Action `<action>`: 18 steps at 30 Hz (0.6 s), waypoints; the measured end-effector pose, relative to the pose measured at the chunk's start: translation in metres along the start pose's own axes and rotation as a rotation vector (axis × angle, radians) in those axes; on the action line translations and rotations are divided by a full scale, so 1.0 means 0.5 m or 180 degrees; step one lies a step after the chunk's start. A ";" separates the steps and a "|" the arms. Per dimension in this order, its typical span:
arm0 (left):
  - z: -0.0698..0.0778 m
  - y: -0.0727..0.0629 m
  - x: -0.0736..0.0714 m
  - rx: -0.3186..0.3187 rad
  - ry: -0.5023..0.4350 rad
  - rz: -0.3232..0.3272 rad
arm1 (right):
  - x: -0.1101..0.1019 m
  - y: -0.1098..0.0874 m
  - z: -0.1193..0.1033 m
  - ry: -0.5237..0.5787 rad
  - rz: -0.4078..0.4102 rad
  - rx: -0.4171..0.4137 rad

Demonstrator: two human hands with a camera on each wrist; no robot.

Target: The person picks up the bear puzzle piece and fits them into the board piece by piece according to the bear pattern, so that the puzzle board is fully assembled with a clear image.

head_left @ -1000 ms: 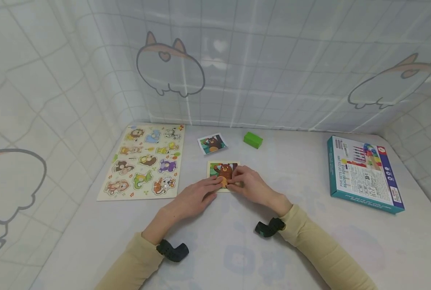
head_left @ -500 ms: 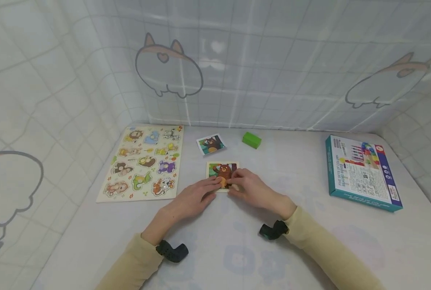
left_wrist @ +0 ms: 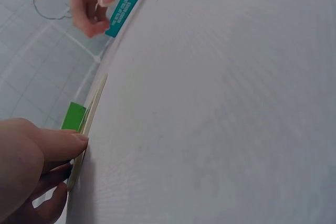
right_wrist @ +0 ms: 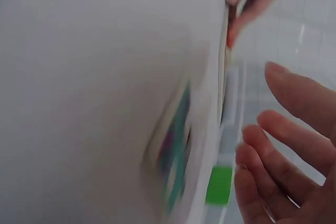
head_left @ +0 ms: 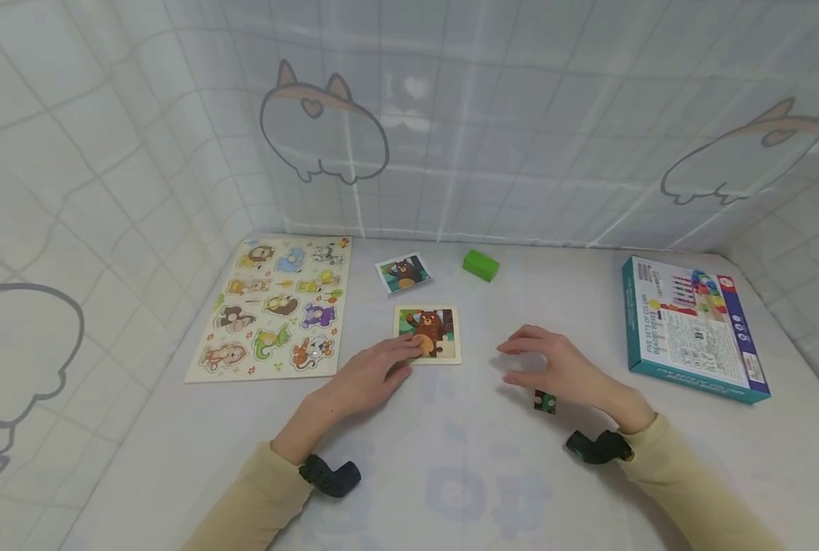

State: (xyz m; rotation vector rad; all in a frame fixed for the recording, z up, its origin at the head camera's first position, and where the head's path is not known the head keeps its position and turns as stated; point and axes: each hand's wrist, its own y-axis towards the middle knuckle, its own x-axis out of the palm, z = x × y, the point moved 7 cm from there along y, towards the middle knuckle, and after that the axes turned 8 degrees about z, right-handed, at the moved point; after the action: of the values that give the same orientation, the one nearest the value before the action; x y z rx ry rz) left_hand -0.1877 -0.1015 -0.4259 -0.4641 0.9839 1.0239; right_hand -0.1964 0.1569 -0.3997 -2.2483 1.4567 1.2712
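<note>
A small bear jigsaw puzzle in a pale wooden tray (head_left: 437, 337) lies mid-table; bare wood shows at its lower right. My left hand (head_left: 375, 375) holds it at the lower left corner, fingers over the bear's belly and thumb at the near edge, as the left wrist view (left_wrist: 79, 156) also shows. To the right, my right hand (head_left: 550, 363) hovers with thumb and fingers parted, nothing between them. Partly hidden beneath it is a dark green puzzle piece (head_left: 545, 402) on the table, blurred in the right wrist view.
Behind the tray are a bear picture card (head_left: 402, 274) and a green block (head_left: 481, 265). An animal puzzle board (head_left: 268, 310) lies at the left. At the right is a boxed bead toy (head_left: 692, 329). Tile-patterned curtains (head_left: 492, 122) enclose the table.
My right hand has left the puzzle and moved right, over the loose piece, its fingers parting. The left hand stays at the tray.
</note>
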 end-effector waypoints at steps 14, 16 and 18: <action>0.001 0.000 -0.005 -0.0121 -0.0022 -0.0014 | -0.052 -0.072 0.072 -0.0053 -0.0030 0.0119; 0.000 0.000 -0.004 -0.0117 -0.0021 -0.0026 | -0.050 -0.074 0.074 -0.0058 -0.0094 0.0153; 0.000 0.000 -0.002 -0.0107 -0.0012 -0.0040 | -0.047 -0.076 0.075 -0.0024 -0.0181 0.0192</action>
State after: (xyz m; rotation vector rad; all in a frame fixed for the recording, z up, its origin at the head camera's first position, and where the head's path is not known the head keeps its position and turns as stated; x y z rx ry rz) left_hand -0.1880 -0.1020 -0.4251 -0.4956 0.9605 1.0309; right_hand -0.1897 0.2122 -0.4167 -2.2271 1.3991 1.2014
